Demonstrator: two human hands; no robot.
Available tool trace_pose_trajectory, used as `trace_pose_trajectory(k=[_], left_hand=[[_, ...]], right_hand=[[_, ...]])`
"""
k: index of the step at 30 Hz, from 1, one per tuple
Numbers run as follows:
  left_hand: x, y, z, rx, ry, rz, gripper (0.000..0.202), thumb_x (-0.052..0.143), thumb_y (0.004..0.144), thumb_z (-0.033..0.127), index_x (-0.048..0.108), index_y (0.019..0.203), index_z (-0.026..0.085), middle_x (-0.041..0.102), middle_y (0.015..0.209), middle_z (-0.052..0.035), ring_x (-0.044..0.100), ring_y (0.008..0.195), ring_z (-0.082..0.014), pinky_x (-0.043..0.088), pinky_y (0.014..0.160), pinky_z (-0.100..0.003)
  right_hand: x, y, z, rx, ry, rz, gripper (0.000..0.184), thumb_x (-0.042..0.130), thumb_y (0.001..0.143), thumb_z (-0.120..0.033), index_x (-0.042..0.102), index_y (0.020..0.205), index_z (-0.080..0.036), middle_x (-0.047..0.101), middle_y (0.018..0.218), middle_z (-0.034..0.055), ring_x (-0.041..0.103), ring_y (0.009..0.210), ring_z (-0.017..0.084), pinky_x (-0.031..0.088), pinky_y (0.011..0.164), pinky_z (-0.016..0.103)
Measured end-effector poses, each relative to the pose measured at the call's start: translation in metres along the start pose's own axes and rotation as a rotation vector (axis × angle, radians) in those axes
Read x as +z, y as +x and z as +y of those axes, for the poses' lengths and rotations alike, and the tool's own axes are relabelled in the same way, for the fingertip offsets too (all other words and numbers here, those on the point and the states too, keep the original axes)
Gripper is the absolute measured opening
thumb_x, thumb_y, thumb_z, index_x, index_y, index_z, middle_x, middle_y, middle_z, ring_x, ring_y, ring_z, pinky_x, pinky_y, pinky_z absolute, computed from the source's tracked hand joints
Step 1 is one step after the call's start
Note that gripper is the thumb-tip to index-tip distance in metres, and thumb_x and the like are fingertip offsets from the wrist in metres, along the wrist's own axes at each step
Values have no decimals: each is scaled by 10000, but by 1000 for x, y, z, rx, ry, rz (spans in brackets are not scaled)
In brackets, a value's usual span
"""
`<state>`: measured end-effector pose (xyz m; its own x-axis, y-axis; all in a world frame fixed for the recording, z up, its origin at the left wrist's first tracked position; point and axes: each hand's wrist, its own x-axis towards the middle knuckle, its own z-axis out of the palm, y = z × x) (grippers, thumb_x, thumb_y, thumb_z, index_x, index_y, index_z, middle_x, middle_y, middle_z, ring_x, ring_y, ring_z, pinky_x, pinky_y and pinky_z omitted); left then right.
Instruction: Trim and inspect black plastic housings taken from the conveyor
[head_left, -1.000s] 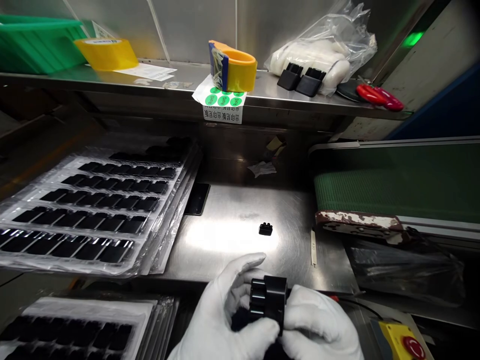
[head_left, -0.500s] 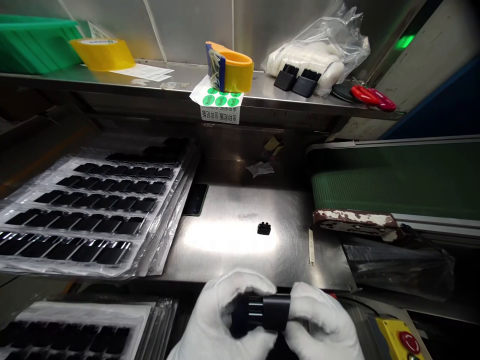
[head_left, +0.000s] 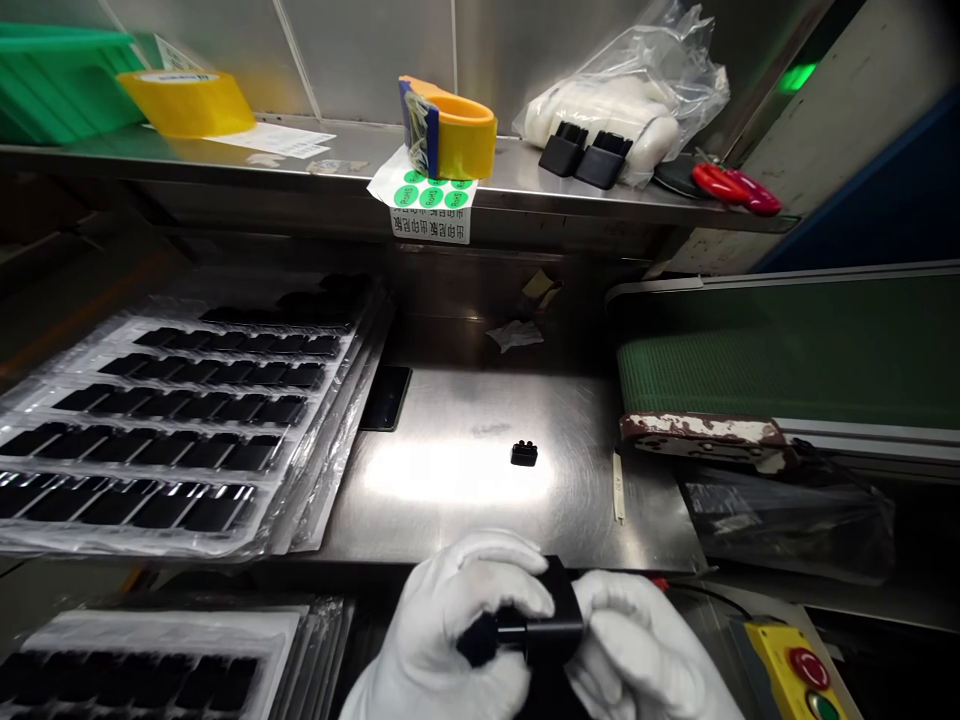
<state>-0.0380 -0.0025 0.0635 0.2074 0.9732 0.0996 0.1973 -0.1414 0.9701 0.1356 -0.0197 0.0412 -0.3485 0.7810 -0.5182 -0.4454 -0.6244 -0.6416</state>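
Note:
In white gloves, both my hands are at the bottom middle of the view, in front of the metal bench (head_left: 457,400). My left hand (head_left: 442,630) is closed with thumb and fingers around the left end of a black rectangular plastic part (head_left: 559,625), which has a shiny stretch between the fingers. From the right, my right hand (head_left: 645,640) grips the other end; some of its fingertips are hidden behind the part. Beyond the hands, a small black plug-like piece (head_left: 524,453) lies on the bench.
Trays of black parts (head_left: 195,405) are stacked at left, with another stack (head_left: 172,680) below. A green conveyor belt (head_left: 787,350) runs at right, above a yellow emergency-stop box (head_left: 787,665). The shelf (head_left: 330,185) bears a tape dispenser (head_left: 457,140), a bagged white bundle (head_left: 607,110) and red-handled scissors (head_left: 735,188).
The black part has turned in my hands, so a broad face now stands up between them. My left fingers have closed further over it. The view has shifted slightly.

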Motion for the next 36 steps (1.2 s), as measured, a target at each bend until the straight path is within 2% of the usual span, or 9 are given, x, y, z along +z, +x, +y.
trace_pose_trajectory(k=[2,4,7,9,16,22,27,30,36], left_hand=[[1,2,-2,-22,45,-8,177,670,708,51,674,760,220,735,883,-31,689,906,-217,555,850,-311],[3,4,0,-137,31,-25,140,667,719,80,656,789,201,718,890,-39,689,855,-201,560,806,-293],[7,6,4,-324,-24,-42,58,663,735,153,644,786,172,690,817,-42,671,744,-184,550,690,-266],[9,7,6,-375,-40,-39,46,665,729,179,639,764,166,682,781,-37,658,702,-178,537,652,-261],[6,9,9,-451,-55,-84,88,682,724,193,634,792,164,696,749,-30,681,703,-187,543,637,-262],[6,11,11,-398,-20,-76,112,706,678,152,673,784,160,714,806,-45,683,712,-185,545,642,-259],[15,10,16,-296,47,18,34,694,707,151,690,732,174,723,752,-29,693,671,-168,569,651,-250],[16,12,20,-383,1,8,113,700,670,107,695,769,163,735,799,-38,704,698,-180,580,665,-250],[10,10,23,-571,-117,-43,228,683,616,66,697,815,177,723,762,-12,711,691,-203,576,607,-244]], right_hand=[[-2,5,1,54,110,-109,403,700,795,-477,546,581,-173,359,416,-82,275,386,53,211,438,227],[-4,11,3,46,118,-150,433,665,839,-453,504,548,-175,372,404,-76,281,372,54,215,426,229],[-8,14,6,7,48,-110,391,683,841,-424,562,592,-149,415,428,-71,292,385,44,210,431,220],[-9,13,7,-2,37,-98,363,693,837,-417,589,622,-144,429,439,-71,288,385,39,205,429,216],[-6,7,1,-10,45,-84,388,693,829,-433,563,586,-160,427,432,-68,326,402,49,243,446,214],[-3,8,-4,36,-179,60,396,830,644,-462,610,592,-136,489,443,-49,332,378,29,182,399,188],[-2,9,0,-51,-222,140,434,726,761,-502,589,535,-159,494,412,-38,318,339,35,172,365,199],[1,8,-2,-90,-148,130,443,695,802,-460,568,490,-174,436,379,-52,319,335,40,179,384,212],[12,0,-14,-27,-115,95,447,692,808,-453,576,486,-165,388,340,-66,277,319,33,170,378,205]])
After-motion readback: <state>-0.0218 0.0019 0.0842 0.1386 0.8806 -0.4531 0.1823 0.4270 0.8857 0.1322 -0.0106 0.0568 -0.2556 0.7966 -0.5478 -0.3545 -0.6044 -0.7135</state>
